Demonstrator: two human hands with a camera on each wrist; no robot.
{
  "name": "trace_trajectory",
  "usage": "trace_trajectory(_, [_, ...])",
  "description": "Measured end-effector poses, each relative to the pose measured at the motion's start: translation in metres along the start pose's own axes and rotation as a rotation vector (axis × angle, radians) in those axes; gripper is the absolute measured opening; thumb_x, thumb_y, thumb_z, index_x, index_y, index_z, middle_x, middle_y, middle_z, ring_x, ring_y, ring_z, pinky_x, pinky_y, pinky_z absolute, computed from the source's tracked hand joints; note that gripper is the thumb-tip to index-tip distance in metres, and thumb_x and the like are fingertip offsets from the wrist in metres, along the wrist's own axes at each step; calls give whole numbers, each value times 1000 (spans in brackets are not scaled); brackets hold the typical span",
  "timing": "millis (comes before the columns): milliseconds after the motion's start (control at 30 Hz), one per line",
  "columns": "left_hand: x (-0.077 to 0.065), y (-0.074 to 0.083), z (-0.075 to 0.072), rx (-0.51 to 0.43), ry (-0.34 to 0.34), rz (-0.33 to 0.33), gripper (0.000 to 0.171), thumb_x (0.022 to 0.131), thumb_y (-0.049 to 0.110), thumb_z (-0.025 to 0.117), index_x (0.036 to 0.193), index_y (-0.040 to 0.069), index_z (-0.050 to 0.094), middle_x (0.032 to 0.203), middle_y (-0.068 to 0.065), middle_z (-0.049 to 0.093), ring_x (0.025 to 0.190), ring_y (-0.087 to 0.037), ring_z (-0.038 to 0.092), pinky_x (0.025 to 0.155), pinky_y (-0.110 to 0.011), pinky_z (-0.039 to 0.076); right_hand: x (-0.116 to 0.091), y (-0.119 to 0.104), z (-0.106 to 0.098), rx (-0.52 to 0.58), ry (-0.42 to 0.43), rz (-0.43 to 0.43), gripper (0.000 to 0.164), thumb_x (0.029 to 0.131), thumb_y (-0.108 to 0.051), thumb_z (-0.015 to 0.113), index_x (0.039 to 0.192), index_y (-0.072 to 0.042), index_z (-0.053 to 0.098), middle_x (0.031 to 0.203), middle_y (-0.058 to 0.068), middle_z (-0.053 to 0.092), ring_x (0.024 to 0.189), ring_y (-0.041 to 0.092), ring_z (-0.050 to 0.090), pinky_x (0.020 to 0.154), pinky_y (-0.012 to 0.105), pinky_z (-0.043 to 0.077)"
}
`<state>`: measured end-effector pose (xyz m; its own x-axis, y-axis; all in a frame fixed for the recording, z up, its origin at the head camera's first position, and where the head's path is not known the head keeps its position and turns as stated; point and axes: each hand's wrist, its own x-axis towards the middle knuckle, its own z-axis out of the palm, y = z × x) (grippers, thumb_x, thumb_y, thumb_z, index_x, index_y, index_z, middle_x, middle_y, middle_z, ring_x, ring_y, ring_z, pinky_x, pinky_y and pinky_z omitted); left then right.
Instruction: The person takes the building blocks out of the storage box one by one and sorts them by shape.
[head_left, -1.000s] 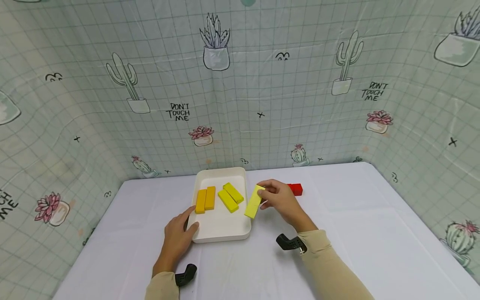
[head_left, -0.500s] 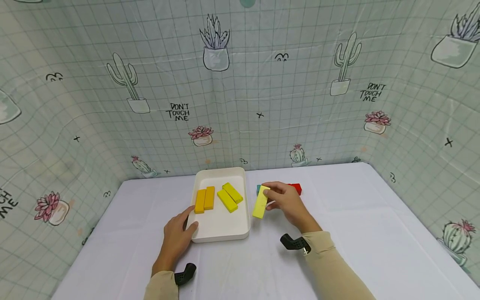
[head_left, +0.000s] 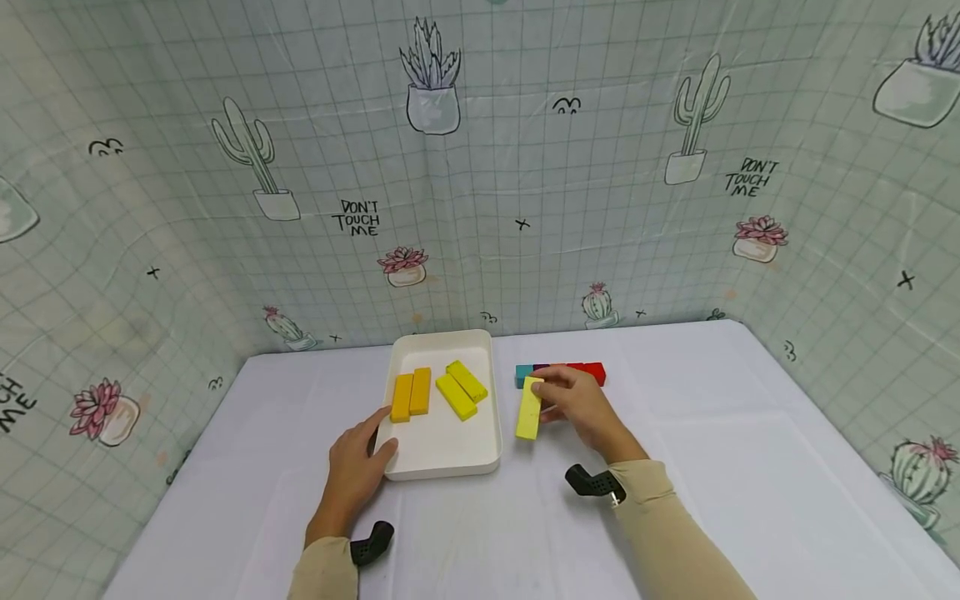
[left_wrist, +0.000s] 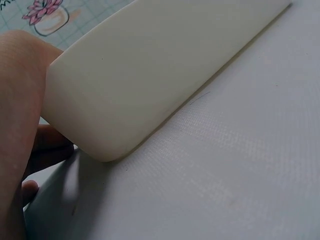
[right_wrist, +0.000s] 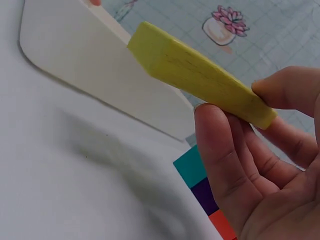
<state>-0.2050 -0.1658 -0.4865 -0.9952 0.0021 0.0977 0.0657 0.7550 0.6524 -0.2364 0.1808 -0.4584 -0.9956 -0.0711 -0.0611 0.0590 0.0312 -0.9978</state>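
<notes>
Just right of the white tray, my right hand pinches a yellow block near its far end. In the right wrist view that yellow block is tilted and held above the table, thumb and fingertips on its end. My left hand grips the left wall of the white tray, thumb over the rim near the front corner. The left wrist view shows the tray's outer wall beside that hand. Inside the tray lie two orange blocks side by side and two yellow blocks set at a slant.
Behind my right hand a row of coloured blocks lies on the table: a teal block, a dark purple one, an orange one and a red block. The white tablecloth reaches a patterned cloth backdrop.
My right hand has moved right, from the tray's right edge, carrying the yellow block and turning it more upright in view. The teal end of the row has come into sight. The left hand stays put.
</notes>
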Motion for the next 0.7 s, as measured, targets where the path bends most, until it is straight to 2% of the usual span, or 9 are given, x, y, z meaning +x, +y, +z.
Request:
trace_trajectory(167, [1,1,0,1,3,7,56,96,21,61,150,15,48,148,-17,51,134,-39,43,114,-63,21,2,5,-1,-92,14,57,31,93,-21,70,117,-2,61,102,13,69,83,27,68,71,35,60])
trace_trajectory(333, [1,1,0,1,4,12,56,96,21,61,150,15,48,148,-17,50,134,-39,43,114,-63,21,3,11,-3,-170,27,61,31,94,-23,70,118,-4,64,103,12,70,81,27,68,72,34,60])
trace_trajectory(700, [0,0,0,3,13,4,56,96,20,62,150,15,48,148,-16,51,134,-38,44,114,-63,22,3,15,-1,-191,33,50,29,93,-20,70,117,-2,69,97,12,68,71,25,65,68,34,60])
